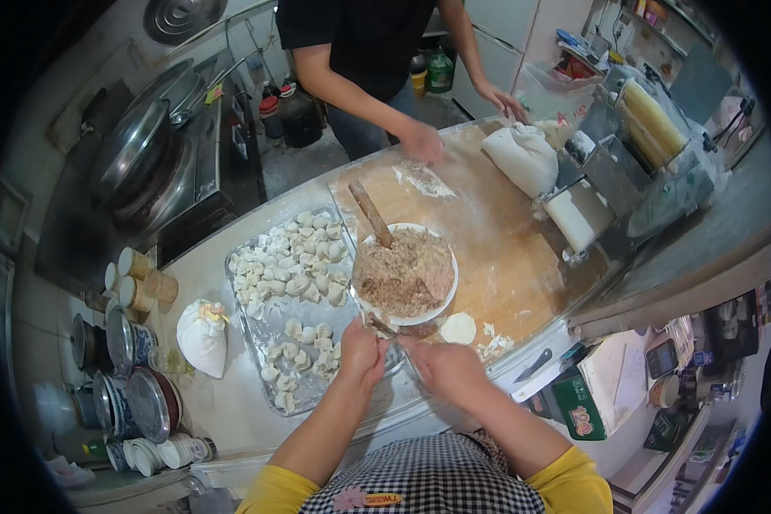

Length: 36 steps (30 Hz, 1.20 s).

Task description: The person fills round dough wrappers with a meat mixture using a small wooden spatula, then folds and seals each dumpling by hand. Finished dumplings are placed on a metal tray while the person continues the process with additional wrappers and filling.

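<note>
My left hand (362, 352) is curled beside the lower rim of a white bowl (455, 273); what lies within its fingers is hidden. My right hand (448, 369), slightly blurred, grips a thin stick-like tool (383, 327) that points toward the left hand. Minced filling (405, 273) fills the bowl, and a thick wooden stick (370, 213) stands tilted in it. Left of the bowl, a metal tray (266, 327) bears many folded dumplings (295, 257). One round dough wrapper (458, 328) lies on the wooden board (495, 257), right of the bowl.
Across the table a person (372, 70) works with one hand (422, 142) over flour (427, 180). A dough roller machine (617, 173) and a white sack (523, 157) stand right. A tied white bag (202, 337), lidded pots (148, 401) and jars (135, 292) line the left. A knife (533, 365) lies by the front edge.
</note>
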### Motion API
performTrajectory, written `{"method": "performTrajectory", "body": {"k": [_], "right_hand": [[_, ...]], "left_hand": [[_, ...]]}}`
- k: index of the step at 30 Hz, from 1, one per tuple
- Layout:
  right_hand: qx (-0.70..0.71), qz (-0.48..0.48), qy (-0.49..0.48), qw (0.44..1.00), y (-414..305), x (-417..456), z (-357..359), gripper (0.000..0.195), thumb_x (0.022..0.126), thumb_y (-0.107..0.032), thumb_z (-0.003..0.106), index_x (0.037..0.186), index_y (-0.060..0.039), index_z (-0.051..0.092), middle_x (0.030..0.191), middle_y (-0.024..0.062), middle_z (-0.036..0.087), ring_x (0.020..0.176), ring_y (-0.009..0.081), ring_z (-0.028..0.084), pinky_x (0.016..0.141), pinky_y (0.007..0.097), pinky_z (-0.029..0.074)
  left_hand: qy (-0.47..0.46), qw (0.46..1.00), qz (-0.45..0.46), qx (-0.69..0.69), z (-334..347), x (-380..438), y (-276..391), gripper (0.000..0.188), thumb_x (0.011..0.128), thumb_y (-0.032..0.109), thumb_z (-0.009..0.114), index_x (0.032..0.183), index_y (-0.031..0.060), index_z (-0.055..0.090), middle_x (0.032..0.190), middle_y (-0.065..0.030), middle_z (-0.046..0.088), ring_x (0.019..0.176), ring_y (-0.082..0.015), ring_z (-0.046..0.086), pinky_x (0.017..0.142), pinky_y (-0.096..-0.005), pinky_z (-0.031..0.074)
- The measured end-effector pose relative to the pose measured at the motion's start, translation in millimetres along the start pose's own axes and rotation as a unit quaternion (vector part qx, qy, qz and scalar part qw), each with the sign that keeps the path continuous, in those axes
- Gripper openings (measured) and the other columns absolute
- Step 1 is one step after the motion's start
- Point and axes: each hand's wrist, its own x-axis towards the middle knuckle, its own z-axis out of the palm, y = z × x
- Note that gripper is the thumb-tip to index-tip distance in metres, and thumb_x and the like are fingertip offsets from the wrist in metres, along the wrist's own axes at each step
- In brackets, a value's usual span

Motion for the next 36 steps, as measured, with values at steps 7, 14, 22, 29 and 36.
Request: {"method": "performTrajectory", "body": {"k": [7,14,22,29,36], "right_hand": [[-0.015,0.064,-0.007,0.998,28,31,-18,0.031,0.089,-0.019,0.054,0.117,-0.0205,0.067,0.084,0.0177,0.068,0.077,0.0346,0.066,0.068,0.0472,0.051],[0.029,0.041,0.002,0.999,-5,0,17,0.043,0.088,-0.015,0.055,0.129,-0.0243,0.058,0.087,0.0180,0.068,0.072,0.0375,0.065,0.066,0.0459,0.053],[0.141,0.051,0.014,0.989,6,4,31,0.043,0.090,-0.015,0.054,0.132,-0.0222,0.056,0.082,0.0189,0.067,0.073,0.0379,0.064,0.067,0.0446,0.051],[0.071,-0.029,0.040,0.996,-22,-28,26,0.043,0.088,-0.014,0.059,0.130,-0.0236,0.058,0.076,0.0161,0.059,0.065,0.0352,0.061,0.057,0.0439,0.049],[0.037,-0.022,0.007,0.999,-30,-37,14,0.043,0.089,-0.015,0.059,0.131,-0.0243,0.056,0.082,0.0152,0.059,0.068,0.0347,0.061,0.056,0.0439,0.049]], "left_hand": [[0.009,0.999,0.040,-0.014,5,-9,-8,0.052,0.084,-0.015,0.035,0.133,-0.0025,0.045,0.120,-0.0135,0.058,0.105,-0.0240,0.062,0.089,-0.0320,0.053],[0.010,0.999,0.023,0.021,5,-9,-4,0.050,0.079,-0.014,0.037,0.125,-0.0040,0.051,0.116,-0.0154,0.060,0.102,-0.0246,0.061,0.086,-0.0333,0.052],[-0.017,0.999,0.037,0.000,-16,-8,-8,0.050,0.079,-0.014,0.036,0.125,-0.0044,0.051,0.115,-0.0148,0.060,0.098,-0.0214,0.063,0.080,-0.0323,0.054],[-0.020,0.998,0.039,0.033,-40,-30,12,0.052,0.076,-0.015,0.035,0.125,-0.0066,0.050,0.113,-0.0154,0.060,0.099,-0.0234,0.063,0.073,-0.0251,0.055],[-0.063,0.997,0.039,0.027,-32,-46,31,0.056,0.076,-0.015,0.034,0.130,-0.0060,0.047,0.120,-0.0161,0.057,0.110,-0.0272,0.059,0.098,-0.0362,0.049]]}}
